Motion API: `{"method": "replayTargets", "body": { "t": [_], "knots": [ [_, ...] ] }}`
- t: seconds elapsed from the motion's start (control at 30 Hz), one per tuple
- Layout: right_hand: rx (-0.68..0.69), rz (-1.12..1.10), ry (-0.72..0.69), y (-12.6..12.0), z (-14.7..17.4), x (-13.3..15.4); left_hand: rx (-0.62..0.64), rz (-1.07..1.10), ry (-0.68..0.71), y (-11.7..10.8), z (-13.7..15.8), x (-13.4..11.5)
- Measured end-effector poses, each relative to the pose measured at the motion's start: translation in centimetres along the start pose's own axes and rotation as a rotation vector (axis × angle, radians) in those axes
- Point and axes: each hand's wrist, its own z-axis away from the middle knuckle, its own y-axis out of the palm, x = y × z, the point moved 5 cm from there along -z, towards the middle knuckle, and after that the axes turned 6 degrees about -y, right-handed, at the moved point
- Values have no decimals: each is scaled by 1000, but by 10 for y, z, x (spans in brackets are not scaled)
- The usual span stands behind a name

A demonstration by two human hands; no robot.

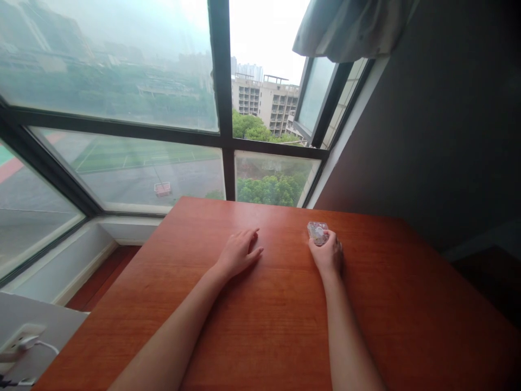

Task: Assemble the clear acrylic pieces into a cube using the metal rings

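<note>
Near the far right part of the reddish-brown wooden table (260,336), my right hand (328,252) grips a small clear box (316,230) between thumb and fingers. The box looks like transparent plastic or glass with something pale inside; its contents are too small to make out. To the left, my left hand (239,251) rests on the tabletop with its thumb and fingers apart, holding nothing. A gap of bare wood separates it from the box.
Beyond the table's far edge stand large windows with dark frames (228,108), one pane swung open. A grey curtain (350,32) hangs at the upper right beside a dark wall (439,136). At lower left, a plug with a white cable sits in a wall socket (24,342).
</note>
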Motion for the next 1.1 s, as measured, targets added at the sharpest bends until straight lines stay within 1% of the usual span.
{"method": "replayTargets", "body": {
  "t": [0.07, 0.23, 0.33, 0.4, 0.47, 0.53, 0.6, 0.67, 0.73, 0.8, 0.87, 0.93, 1.03, 1.1],
  "knots": [
    [5, 8, -5, 0, 0, 0, -1, -3, 6, 0, 0, 0],
    [78, 46, -3, 3, 2, -2, -1, -10, 16, -1, 0, -2],
    [85, 26, -16, 4, 3, -3, 2, -23, 16, -1, 0, -3],
    [58, 0, -43, 0, 2, 0, 7, -29, 19, -2, 0, -3],
    [-3, -31, -75, -7, 0, 7, 11, -33, 28, -2, 1, -4],
    [-77, -80, -105, -16, -1, 19, 12, -39, 32, -2, 1, -5],
    [-93, -164, -165, -22, 1, 37, 11, -47, 32, -2, 2, -6],
    [-50, -277, -227, -21, 7, 58, 9, -50, 31, -3, 2, -7],
    [67, -447, -263, -12, 19, 79, 10, -46, 35, -3, 3, -8],
    [218, -605, -222, 0, 31, 95, 12, -37, 41, -4, 3, -9],
    [324, -662, -196, 9, 40, 107, 12, -26, 49, -4, 3, -10],
    [332, -620, -226, 10, 43, 116, 9, -20, 56, -5, 3, -10],
    [280, -534, -250, 2, 36, 122, 6, -24, 65, -5, 3, -10],
    [264, -519, -251, -2, 31, 125, 5, -25, 63, -5, 4, -10]
  ]
}}
